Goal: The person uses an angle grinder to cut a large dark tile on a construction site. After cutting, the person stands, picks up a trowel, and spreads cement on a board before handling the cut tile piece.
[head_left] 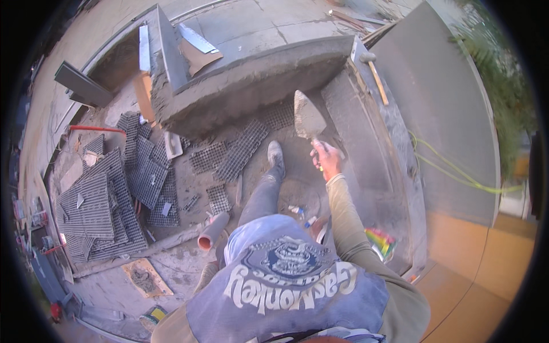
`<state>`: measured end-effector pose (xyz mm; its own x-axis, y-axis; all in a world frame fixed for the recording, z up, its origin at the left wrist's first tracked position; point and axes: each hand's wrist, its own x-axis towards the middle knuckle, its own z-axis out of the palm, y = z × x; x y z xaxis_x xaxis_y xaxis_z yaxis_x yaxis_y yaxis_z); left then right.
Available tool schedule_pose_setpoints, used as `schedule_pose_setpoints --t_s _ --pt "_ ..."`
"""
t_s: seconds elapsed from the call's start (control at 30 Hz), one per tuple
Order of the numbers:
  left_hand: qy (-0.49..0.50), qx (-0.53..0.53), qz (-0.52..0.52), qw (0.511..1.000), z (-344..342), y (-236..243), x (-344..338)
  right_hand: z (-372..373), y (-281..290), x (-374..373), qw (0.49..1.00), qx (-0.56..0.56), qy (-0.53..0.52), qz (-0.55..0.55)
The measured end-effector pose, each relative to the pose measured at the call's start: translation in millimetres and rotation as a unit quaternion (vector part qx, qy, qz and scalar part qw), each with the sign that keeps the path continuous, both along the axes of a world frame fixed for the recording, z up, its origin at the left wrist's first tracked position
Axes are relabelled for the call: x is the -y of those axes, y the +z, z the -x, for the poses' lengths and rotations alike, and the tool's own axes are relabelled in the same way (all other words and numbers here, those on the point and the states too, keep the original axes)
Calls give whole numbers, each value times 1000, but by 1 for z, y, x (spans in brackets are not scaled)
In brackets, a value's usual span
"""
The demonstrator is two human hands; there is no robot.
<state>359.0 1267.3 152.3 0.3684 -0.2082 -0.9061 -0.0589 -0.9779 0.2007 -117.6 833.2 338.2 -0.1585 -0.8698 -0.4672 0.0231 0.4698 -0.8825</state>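
- Torso nearest the lens: blue printed shirt (286,280) filling the lower centre, olive sleeve (349,223) running up from it to the right hand.
- Left hand: not in view; grip state cannot be told.
- Right hand (326,159): closed around the handle of a pointed trowel (307,117), blade raised and tilted, coated in grey mortar, tip toward the concrete ledge.
- Just left of the hand: dusty shoe (275,155) on grey trouser leg (260,197), planted on the sandy floor.
- Near the leg, lower left: short orange pipe piece (213,230), lying on its side.
- Below the right forearm: bundle of coloured strips (380,240) against the wall base.
- Further left: stacked grey mosaic mesh sheets (108,200), overlapping; single sheets (240,150) spread at the foot of the ledge.
- Beyond the trowel: mortar-faced concrete ledge (257,77), rough on the front, smoother on top.
- Far right, on the wall top: hammer with wooden handle (374,74).
- Right of the wall: yellow-green hose (452,171) across grey paving.
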Motion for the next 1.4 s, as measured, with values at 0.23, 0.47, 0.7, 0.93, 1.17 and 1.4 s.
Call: schedule_pose_setpoints --t_s 0.23,0.47,0.7,0.93,1.17,1.4 --pt "38 -16 152 988 28 36 257 -8 -41 162 995 76 39 -60" --pt "77 -37 263 961 69 135 453 -7 -69 285 991 76 76 -75" --pt "-60 86 177 979 100 101 404 72 -100 380 988 -6 121 -93" --pt "139 -36 -31 989 213 91 396 185 -116 445 991 -32 46 -118" --pt "134 -61 0 989 251 89 459 260 -112 488 993 -57 -23 -101" --pt "6 -20 130 991 230 82 501 287 -114 517 991 -82 -59 -91"
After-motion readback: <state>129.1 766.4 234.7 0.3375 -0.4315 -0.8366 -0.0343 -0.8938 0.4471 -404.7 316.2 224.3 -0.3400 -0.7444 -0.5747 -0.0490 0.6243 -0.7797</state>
